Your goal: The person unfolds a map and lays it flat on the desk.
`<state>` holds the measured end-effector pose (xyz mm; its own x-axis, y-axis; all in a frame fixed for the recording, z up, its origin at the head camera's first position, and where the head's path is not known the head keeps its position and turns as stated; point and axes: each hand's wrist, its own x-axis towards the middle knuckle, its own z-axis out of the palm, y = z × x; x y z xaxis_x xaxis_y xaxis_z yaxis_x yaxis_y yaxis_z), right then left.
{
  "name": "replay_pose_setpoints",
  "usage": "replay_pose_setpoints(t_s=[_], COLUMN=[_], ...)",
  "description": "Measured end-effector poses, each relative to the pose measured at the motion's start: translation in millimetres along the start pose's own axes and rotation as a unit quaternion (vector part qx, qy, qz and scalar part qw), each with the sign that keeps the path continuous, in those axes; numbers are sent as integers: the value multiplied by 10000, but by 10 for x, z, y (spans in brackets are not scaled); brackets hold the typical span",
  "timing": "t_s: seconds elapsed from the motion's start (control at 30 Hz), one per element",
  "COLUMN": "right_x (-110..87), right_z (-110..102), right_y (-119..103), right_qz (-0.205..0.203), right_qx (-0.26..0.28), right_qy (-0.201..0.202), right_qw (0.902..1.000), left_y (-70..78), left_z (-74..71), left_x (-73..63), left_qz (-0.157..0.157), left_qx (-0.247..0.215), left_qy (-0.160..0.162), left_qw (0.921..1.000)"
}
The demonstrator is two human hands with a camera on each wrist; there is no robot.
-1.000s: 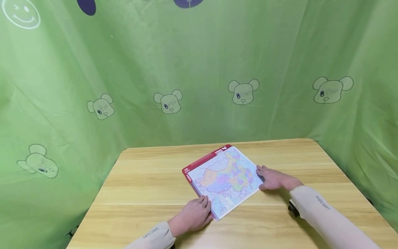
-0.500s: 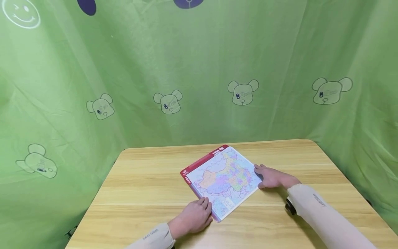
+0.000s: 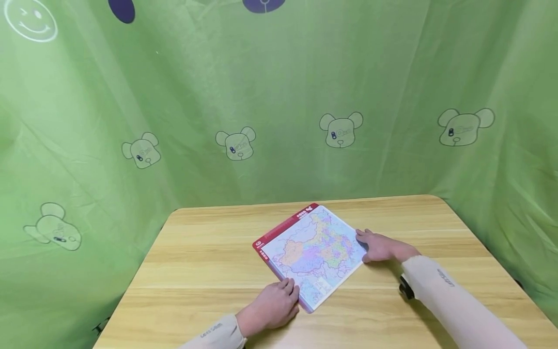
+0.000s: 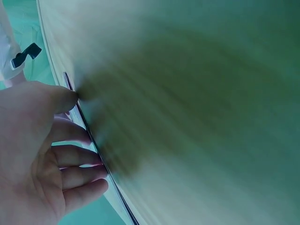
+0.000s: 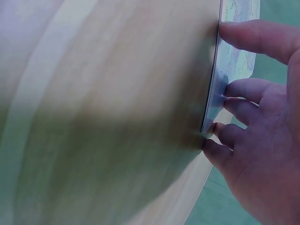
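1. The flat, colourful map board with a red edge (image 3: 311,252) lies tilted in the middle of the light wooden table (image 3: 205,261).
2. The left hand (image 3: 272,305) touches its near corner, fingers fairly straight.
3. The right hand (image 3: 379,246) touches the right edge, fingers out (not gripping).
4. The board is not lifted yet.

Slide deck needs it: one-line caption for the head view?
Left hand and right hand touch opposite edges of a map board lying flat on a wooden table, green curtain behind.

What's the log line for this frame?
left hand: touches map board near corner | right hand: touches right edge | board flat on table
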<state>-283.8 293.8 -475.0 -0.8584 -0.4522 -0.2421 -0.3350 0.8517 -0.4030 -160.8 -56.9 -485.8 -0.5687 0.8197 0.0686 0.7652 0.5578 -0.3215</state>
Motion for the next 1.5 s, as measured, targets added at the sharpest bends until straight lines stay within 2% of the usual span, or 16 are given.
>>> replay_pose_setpoints(t_s=[0.27, 0.43, 0.57, 0.7, 0.8, 0.93, 1.1, 1.27, 1.5], right_x=[-63, -133, -237, -358, -440, -545, -644, -709, -783], right_z=[20, 41, 53, 80, 126, 212, 326, 411, 483], right_y=[25, 16, -56, -180, -275, -384, -524, -694, -905], right_qz=[-116, -343, -348, -345, -389, -489, -522, -515, -532], right_qx=[-30, -467, -757, -879, -959, -1064, -1066, -1035, -1057], right_qy=[180, 485, 718, 736, 666, 622, 581, 545, 355], right_qw=[9998, 9971, 9939, 9928, 9924, 9912, 9912, 9918, 9923], left_y=[12, -56, -234, -483, -660, -836, -971, -1079, -1150], left_z=[29, 1, 8, 68, 133, 252, 375, 412, 504], left_x=[8, 20, 50, 91, 111, 125, 127, 129, 115], left_qz=[-215, -596, -965, -1337, -1495, -1590, -1751, -1771, -1758], left_qx=[-360, -471, -809, -1210, -1416, -1495, -1554, -1814, -1910], left_qy=[-330, -381, -475, -619, -673, -680, -844, -942, -1277], left_qw=[9986, 9964, 9909, 9817, 9762, 9735, 9685, 9628, 9572])
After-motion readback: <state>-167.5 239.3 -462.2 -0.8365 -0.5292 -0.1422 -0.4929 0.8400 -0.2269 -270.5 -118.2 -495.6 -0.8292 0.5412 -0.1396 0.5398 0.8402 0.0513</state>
